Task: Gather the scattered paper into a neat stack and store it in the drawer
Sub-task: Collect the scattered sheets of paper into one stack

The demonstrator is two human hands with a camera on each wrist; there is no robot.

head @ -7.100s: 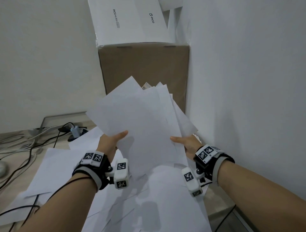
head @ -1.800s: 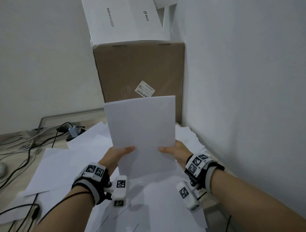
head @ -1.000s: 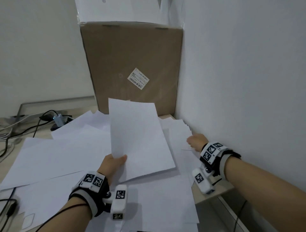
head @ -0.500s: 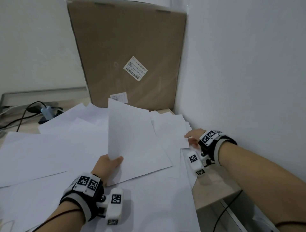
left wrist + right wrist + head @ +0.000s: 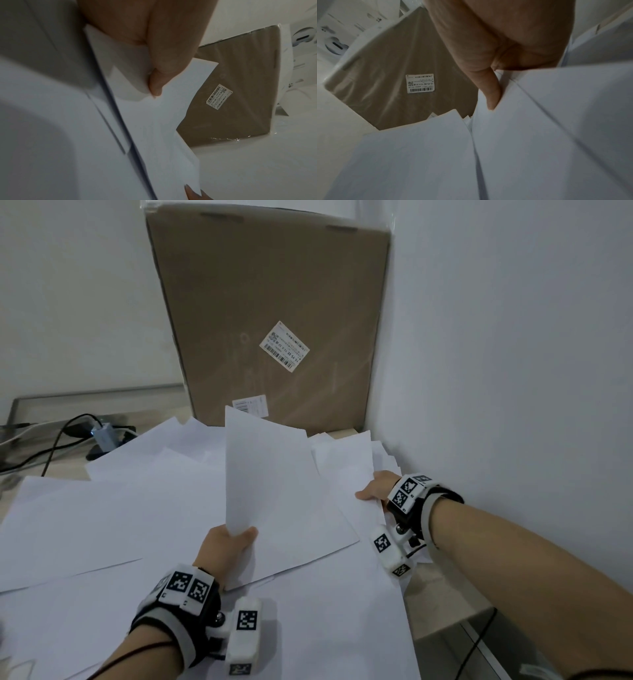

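Note:
White paper sheets (image 5: 102, 518) lie scattered across the desk. My left hand (image 5: 239, 534) pinches the near corner of a squared paper stack (image 5: 274, 474), which tilts up off the sheets below. In the left wrist view its thumb (image 5: 155, 82) presses on that paper stack (image 5: 154, 121). Over by the wall, my right hand (image 5: 368, 493) grips several fanned loose sheets (image 5: 346, 463). The right wrist view has its thumb (image 5: 491, 93) on top of those loose sheets (image 5: 530, 135), with the fingers hidden beneath. No drawer is in view.
A tall cardboard box (image 5: 274, 320) stands at the back against the right wall (image 5: 513, 371). Black cables and a small adapter (image 5: 102, 434) lie at the back left. The desk edge (image 5: 445, 621) drops off at the near right.
My right hand let go of the stack and moved right to the sheets by the wall, taking hold of them. The left hand lowered the stack towards the desk.

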